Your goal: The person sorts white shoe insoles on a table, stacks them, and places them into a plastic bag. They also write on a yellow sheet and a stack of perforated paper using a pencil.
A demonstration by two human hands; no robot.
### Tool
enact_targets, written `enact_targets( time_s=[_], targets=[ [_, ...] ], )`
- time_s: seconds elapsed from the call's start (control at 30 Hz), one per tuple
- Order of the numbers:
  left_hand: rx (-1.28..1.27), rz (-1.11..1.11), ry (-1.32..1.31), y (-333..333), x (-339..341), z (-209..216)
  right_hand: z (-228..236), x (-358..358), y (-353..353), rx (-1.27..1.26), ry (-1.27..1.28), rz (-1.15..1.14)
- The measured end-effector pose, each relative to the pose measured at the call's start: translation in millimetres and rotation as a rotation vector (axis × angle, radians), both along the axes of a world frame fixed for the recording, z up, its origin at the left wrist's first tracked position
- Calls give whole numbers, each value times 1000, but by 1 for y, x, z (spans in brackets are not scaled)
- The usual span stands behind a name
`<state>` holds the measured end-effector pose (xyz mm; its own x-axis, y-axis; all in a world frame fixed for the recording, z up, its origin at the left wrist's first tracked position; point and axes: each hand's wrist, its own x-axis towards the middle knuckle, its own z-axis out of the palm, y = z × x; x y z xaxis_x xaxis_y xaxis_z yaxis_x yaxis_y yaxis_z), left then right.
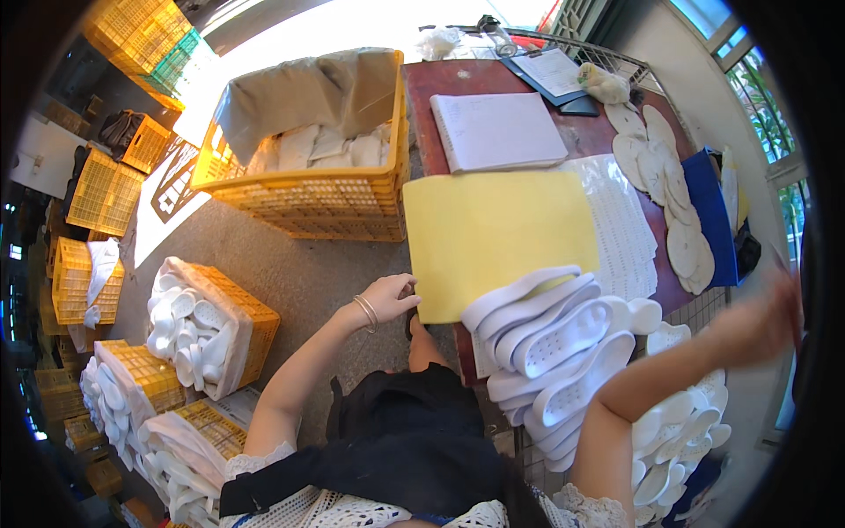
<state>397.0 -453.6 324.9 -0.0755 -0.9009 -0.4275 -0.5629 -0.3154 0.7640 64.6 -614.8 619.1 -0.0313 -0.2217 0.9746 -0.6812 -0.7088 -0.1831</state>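
At the left edge of a yellow sheet [502, 238] is my left hand [388, 297], its fingers loosely bent and the thumb a little apart. The fingertips meet or nearly meet the sheet's edge; nothing shows between them. My right hand [764, 321] is raised at the far right, smeared by motion, so its fingers cannot be read. Between my arms, white foam shoe soles [563, 339] with small holes stand in leaning stacks, overlapping the yellow sheet's near edge. More white soles [673, 440] are piled beyond my right forearm.
An open notebook [497, 132], clipboard [550, 70], printed sheets [620, 229] and flat cream insole shapes [682, 211] lie on the dark red table [427, 132]. A lined yellow crate [308, 198] stands left of it. Crates of white soles [198, 326] line the left floor.
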Motion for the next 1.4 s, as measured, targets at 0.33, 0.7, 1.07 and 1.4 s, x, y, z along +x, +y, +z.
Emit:
enact_targets(
  time_s=[0.33, 0.7, 1.07, 1.4],
  targets=[
    [-489, 22, -508, -147, -51, -76, -336, 225, -267, 1542, -397, 923],
    [-521, 106, -418, -144, -56, -95, -385, 243, -276, 1247, 43, 547],
    [-505, 96, -412, -142, -55, -96, -387, 247, -276, 1121, 38, 553],
    [-519, 95, -416, -142, -54, -96, -385, 245, -278, 1168, 40, 563]
  ],
)
